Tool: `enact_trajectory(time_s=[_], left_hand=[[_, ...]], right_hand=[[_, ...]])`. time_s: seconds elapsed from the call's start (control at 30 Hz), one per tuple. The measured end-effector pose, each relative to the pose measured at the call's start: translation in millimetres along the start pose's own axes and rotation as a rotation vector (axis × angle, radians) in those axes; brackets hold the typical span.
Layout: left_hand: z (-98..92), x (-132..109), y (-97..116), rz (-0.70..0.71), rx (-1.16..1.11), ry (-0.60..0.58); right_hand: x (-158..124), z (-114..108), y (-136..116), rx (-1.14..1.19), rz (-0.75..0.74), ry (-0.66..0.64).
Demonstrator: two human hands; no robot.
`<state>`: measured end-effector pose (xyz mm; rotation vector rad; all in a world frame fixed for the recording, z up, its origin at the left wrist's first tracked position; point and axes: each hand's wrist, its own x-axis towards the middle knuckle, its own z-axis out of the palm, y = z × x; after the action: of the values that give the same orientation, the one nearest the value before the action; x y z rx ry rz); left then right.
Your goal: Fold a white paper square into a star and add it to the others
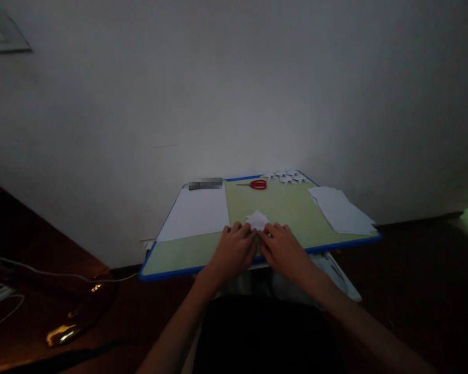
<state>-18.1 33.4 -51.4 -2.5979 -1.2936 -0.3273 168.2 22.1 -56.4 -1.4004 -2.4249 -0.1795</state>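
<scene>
White paper, folded into a small piece with pointed edges (258, 219), lies on a green table top (284, 208) with a blue rim, near its front edge and about midway across. Both of the person's hands press down on the near part of this folded paper. The left hand (234, 249) lies flat with its fingers stretched forward, its fingertips touching the paper's left corner. The right hand (283, 248) lies flat just beside it, its fingertips on the paper's right corner. The two hands sit close together, thumbs almost meeting, palms down; neither is closed around anything, they only hold the paper flat against the table.

To the left of the hands a plain white sheet (197, 213) lies flat on the table, touching or nearly touching the left hand's outer fingers. At the far edge, red-handled scissors (255, 184) lie on their side. Just right of them, in the far right corner, is a small cluster of cut paper shapes (286, 176). Along the right side of the table is a loose stack of white sheets (341, 210), well apart from the hands. On the dark floor to the left run white cables (8, 306).
</scene>
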Motion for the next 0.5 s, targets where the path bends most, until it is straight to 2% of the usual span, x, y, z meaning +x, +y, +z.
enact_trajectory(time_s=[0.2, 0.5], left_hand=[[1.2, -3.7, -4.0, 0.006, -0.141, 0.036], [-3.2, -4.4, -5.0, -0.057, -0.044, 0.041]], right_hand=[[-2.7, -1.5, 3.1, 0.057, -0.023, -0.017], [1.8, -6.9, 1.3, -0.005, -0.015, -0.050]])
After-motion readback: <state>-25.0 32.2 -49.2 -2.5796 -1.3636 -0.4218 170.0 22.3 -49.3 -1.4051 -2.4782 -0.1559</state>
